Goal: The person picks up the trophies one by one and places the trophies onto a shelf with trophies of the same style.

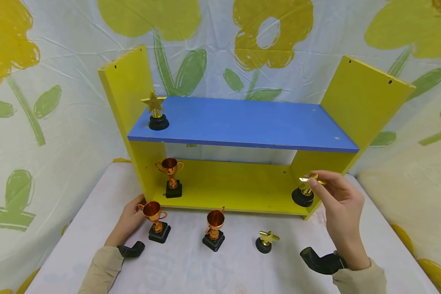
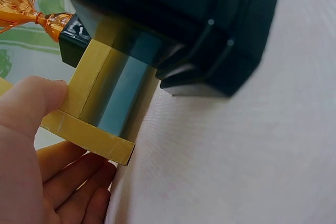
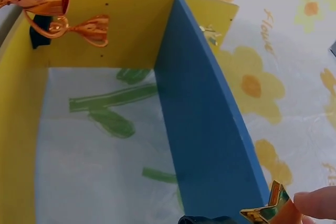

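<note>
My right hand [image 1: 343, 208] pinches a gold star trophy [image 1: 303, 196] by its star, its black base tilted in front of the lower shelf's right end. In the right wrist view, only part of that star [image 3: 273, 206] and a fingertip show. Down at the lower left corner of the yellow and blue shelf unit [image 1: 242, 124], my left hand [image 1: 130, 218] grips the side panel. The left wrist view has its thumb [image 2: 34, 100] on the yellow panel edge [image 2: 89, 137], with the other fingers behind. A copper cup trophy [image 1: 157, 226] stands beside this hand.
On the blue upper shelf's left end stands a star trophy [image 1: 156, 112]. Below it, a two-handled copper cup [image 1: 172, 175] stands on the yellow lower shelf. Another copper cup [image 1: 214, 228] and a star trophy [image 1: 266, 241] stand on the white cloth [image 1: 183, 273] in front.
</note>
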Tool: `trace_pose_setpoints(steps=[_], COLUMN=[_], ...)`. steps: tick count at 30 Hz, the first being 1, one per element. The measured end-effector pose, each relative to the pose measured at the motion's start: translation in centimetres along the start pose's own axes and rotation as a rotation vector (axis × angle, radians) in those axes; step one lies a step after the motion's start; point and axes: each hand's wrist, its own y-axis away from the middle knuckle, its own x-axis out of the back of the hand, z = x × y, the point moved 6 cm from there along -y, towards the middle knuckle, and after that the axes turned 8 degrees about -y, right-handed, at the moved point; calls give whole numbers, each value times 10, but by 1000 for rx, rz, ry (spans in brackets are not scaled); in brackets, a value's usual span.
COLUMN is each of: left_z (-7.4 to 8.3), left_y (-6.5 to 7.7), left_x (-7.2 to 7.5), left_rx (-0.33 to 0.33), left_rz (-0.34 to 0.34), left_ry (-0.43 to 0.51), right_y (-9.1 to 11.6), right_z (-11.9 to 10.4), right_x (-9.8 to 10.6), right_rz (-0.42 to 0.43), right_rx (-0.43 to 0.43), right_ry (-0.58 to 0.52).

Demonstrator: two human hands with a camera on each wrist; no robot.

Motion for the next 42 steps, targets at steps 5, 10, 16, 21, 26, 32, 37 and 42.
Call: trace_pose_setpoints(steps=[5,10,16,21,26,32,37,42], left_z=[-1,0,2,2,2,1,2,1], left_y=[1,1,0,0,-1,-1,0,0], left_x=[0,-1,0,0,1,0,0,0], left_rx=[21,36,22,18,25,34,34,35], left_rz=[-6,-18,-11,-11,-17,-18,-17,-20], left_ry=[4,4,1,3,0,7,-3,0], right_y=[-5,-9,-15,-19,-24,-31,-35,-40], right_z=[-5,-9,-15,-22,-28,-33,-35,-40], right_x=[-6,-11,-19,-25,-30,-38,-44,-52], right_rz=[-10,-5,-4,1,17,16,11,2], right_rx=[21,23,22,26,24,18,26,32], right_ry=[-28,-61,-98,-88,-58,-18,-13,19])
